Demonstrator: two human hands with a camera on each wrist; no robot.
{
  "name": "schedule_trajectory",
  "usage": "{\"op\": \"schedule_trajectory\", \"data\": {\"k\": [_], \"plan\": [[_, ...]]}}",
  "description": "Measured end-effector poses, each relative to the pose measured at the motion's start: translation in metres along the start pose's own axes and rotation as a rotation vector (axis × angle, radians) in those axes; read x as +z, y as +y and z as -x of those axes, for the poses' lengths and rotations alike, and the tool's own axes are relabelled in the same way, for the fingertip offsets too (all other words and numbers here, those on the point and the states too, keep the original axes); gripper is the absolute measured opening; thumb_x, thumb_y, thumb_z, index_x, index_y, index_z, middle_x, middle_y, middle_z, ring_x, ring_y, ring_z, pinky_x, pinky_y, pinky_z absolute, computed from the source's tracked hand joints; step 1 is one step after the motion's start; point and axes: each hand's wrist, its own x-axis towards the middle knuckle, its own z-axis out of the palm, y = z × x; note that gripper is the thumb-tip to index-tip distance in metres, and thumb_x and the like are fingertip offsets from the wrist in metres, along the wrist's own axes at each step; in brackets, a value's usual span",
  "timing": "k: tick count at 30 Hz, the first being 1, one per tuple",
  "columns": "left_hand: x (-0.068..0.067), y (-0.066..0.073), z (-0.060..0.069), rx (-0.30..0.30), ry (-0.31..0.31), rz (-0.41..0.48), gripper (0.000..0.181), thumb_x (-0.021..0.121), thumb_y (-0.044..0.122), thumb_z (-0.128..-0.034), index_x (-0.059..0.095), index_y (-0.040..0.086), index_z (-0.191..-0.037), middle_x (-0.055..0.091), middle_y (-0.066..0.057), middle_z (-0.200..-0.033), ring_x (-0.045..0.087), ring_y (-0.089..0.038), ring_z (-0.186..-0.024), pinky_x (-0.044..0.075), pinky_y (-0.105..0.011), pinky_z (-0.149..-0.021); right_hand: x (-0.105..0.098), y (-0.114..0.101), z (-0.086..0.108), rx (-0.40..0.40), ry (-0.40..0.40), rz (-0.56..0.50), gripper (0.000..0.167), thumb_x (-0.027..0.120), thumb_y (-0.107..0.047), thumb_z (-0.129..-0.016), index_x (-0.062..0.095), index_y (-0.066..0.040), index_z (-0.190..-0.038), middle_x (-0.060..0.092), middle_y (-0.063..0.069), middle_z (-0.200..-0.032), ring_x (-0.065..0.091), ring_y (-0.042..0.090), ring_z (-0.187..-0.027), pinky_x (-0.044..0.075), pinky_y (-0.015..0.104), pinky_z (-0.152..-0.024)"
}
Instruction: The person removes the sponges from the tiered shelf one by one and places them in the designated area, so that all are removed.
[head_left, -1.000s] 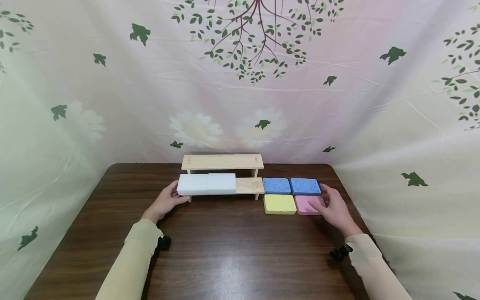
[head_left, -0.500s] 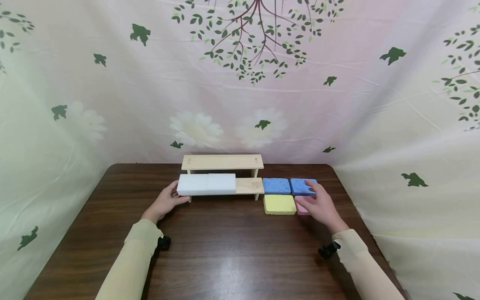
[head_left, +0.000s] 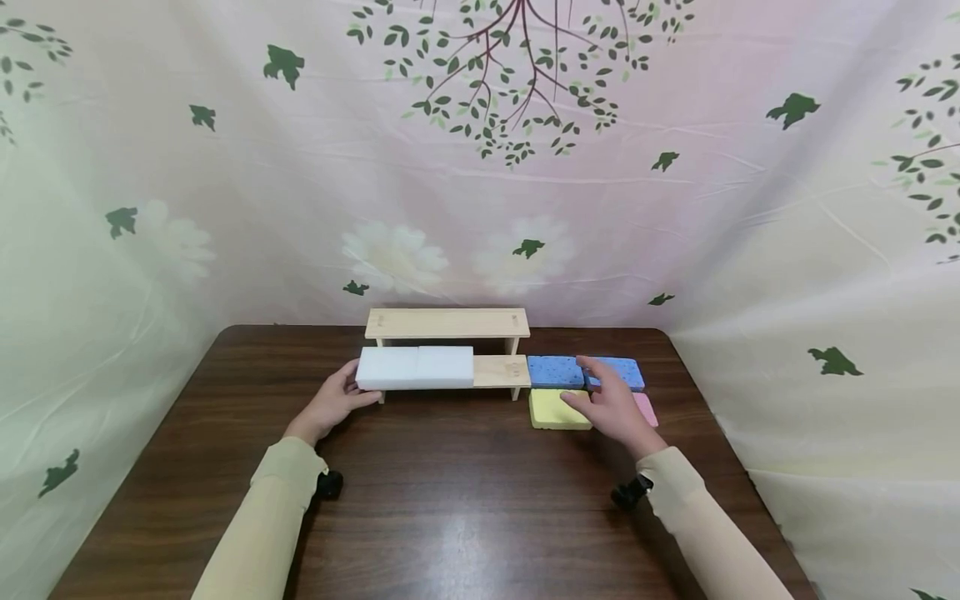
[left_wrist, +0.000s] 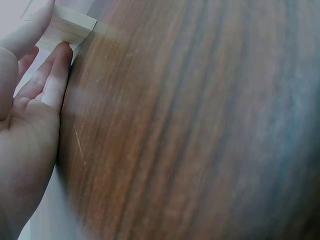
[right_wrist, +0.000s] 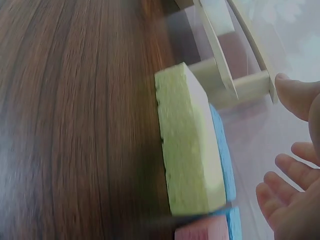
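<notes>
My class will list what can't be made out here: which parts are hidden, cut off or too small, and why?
Head view: most of the pink sponge and part of the rightmost blue sponge, behind the right hand.
Head view: the mark on the lower board, too small to read; the board's left end, under the white blocks.
Left wrist view: part of the left hand, cut off by the left edge.
</notes>
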Motion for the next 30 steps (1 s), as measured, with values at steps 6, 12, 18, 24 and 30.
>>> {"op": "schedule_trajectory", "data": {"k": [6,12,18,24,30], "plan": [[0.000,0.002,0.001,-0.009,0.002,-0.013,0.086,0.080,0.014,-0.0956,0.030,0.006,-0.164,0.047,-0.023,-0.156,0.050,-0.039,-0.141,0.048,-0.032,-0.106,0.014,-0.014,-0.010,-0.051,-0.019,0.027,0.080,0.082,-0.035,-0.094,0.043,-0.004,-0.157,0.049,0.018,-0.158,0.047,0.040,-0.143,0.046,0.060,-0.110],[-0.001,0.003,0.002,0.001,-0.001,-0.006,0.086,0.081,0.017,-0.0951,0.031,0.007,-0.164,0.048,-0.023,-0.155,0.051,-0.038,-0.140,0.049,-0.030,-0.104,0.029,-0.027,-0.017,-0.092,-0.050,-0.006,0.078,0.082,-0.031,-0.094,0.044,-0.006,-0.157,0.050,0.016,-0.158,0.047,0.037,-0.145,0.046,0.057,-0.111],[0.000,0.002,0.002,0.005,-0.005,0.011,0.085,0.082,0.017,-0.0945,0.032,0.007,-0.163,0.050,-0.022,-0.154,0.052,-0.037,-0.138,0.050,-0.028,-0.101,0.042,-0.038,-0.020,-0.083,-0.066,-0.011,0.076,0.083,-0.029,-0.094,0.045,-0.006,-0.157,0.049,0.015,-0.159,0.046,0.034,-0.146,0.045,0.055,-0.113],[0.002,0.004,0.002,-0.002,-0.005,-0.007,0.085,0.081,0.016,-0.0952,0.032,0.007,-0.163,0.049,-0.022,-0.154,0.052,-0.037,-0.139,0.049,-0.029,-0.104,0.052,-0.046,-0.025,-0.135,-0.080,0.034,0.077,0.084,-0.031,-0.092,0.047,-0.004,-0.155,0.053,0.015,-0.156,0.050,0.037,-0.142,0.046,0.056,-0.112],[0.001,0.002,0.001,-0.005,-0.003,-0.017,0.083,0.079,0.014,-0.0969,0.030,0.006,-0.164,0.048,-0.023,-0.155,0.050,-0.038,-0.140,0.047,-0.031,-0.106,0.064,-0.057,-0.032,-0.173,-0.103,0.085,0.079,0.083,-0.034,-0.093,0.046,-0.004,-0.156,0.054,0.015,-0.154,0.053,0.036,-0.139,0.045,0.056,-0.111]]}}
